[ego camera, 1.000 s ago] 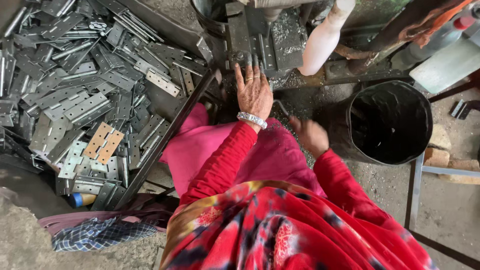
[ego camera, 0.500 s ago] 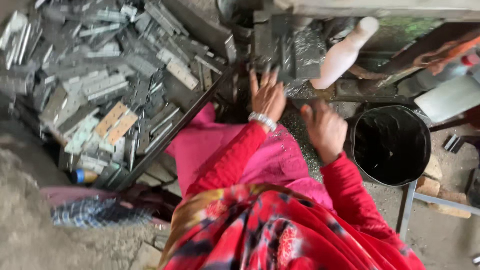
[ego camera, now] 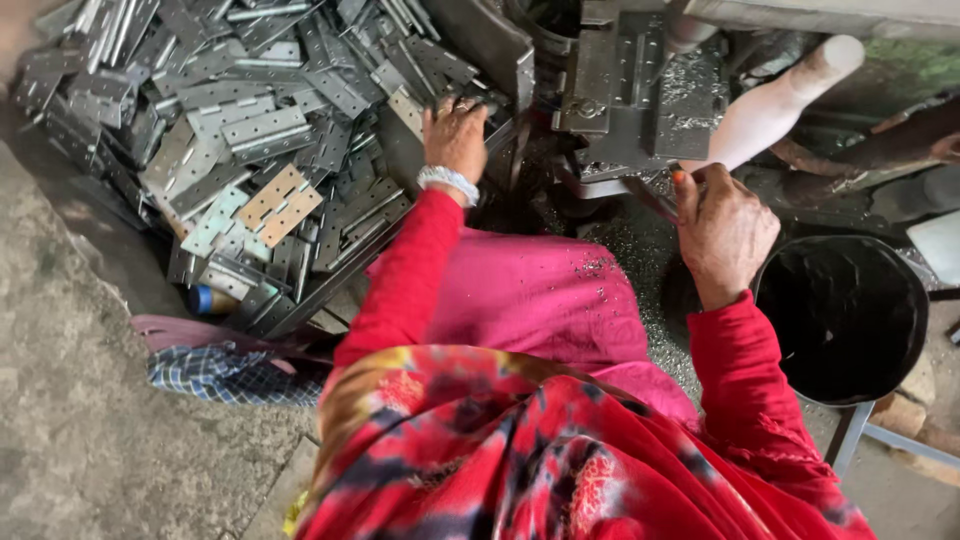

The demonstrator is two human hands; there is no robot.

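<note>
A: Where are the hands?
B: Left hand [ego camera: 455, 135], fingers curled, rests on the pile of metal hinge plates [ego camera: 250, 130]. Right hand [ego camera: 722, 232] pinches something small beside the press [ego camera: 640, 90].

hinge plates [ego camera: 250, 130] heaped left; press [ego camera: 640, 90] ahead, centre; bucket [ego camera: 850, 320] right, beside knee
</note>
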